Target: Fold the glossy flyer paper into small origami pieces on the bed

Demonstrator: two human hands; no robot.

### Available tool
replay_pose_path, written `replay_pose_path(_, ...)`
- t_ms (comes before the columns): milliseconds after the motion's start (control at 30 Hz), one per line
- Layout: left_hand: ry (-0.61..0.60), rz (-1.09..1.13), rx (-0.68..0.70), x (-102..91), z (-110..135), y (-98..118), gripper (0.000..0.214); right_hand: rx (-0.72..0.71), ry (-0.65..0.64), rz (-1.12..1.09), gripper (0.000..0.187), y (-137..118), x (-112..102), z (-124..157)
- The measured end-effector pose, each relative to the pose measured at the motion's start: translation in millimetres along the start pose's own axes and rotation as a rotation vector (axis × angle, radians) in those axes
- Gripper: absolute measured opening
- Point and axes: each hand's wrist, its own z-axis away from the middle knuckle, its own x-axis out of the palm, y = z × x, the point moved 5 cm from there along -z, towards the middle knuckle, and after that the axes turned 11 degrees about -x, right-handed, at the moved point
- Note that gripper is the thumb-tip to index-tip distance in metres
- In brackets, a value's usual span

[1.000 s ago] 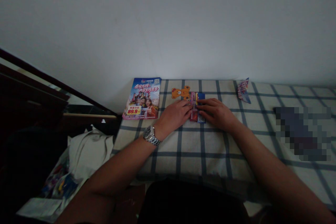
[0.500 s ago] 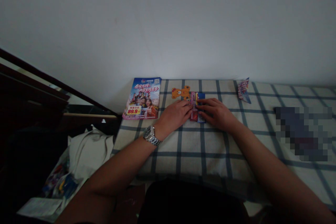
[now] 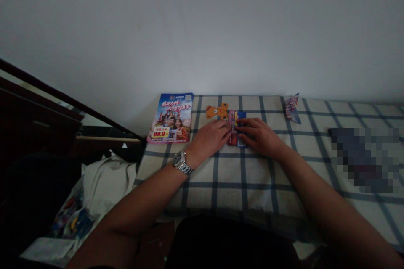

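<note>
A leaflet folded into a small packet, pink-red on the left and dark blue on the right, lies on the checked cloth. The fingertips of my left hand grip its left side. On the right side, my right hand holds it with bent fingers slightly apart; its thumb is hard to make out. The fingers hide parts of the packet. Just behind my left hand is an orange bear figure. Left of that hand lies a stack of printed leaflets showing a castle and "89.9".
A folded paper piece stands near the wall at the back right. A blurred-out dark object lies further right. At the lower left are a white bag and a dark wooden rail.
</note>
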Motion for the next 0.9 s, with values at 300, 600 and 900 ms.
replay_pose_path(300, 0.041, -0.001, -0.036, 1.4, -1.0, -2.2, 0.027, -0.006, -0.005, -0.013, 0.030, 1.9, 1.5, 0.8)
replay_pose_path(600, 0.042, 0.000, -0.016, 2.6, 0.8, -1.5, 0.028, -0.016, -0.018, 0.012, 0.029, -0.6, 0.6, -0.4)
replay_pose_path(900, 0.039, -0.006, -0.034, 3.5, -0.3, -1.8, 0.026, -0.055, -0.007, 0.040, 0.028, -3.5, -2.6, -1.1)
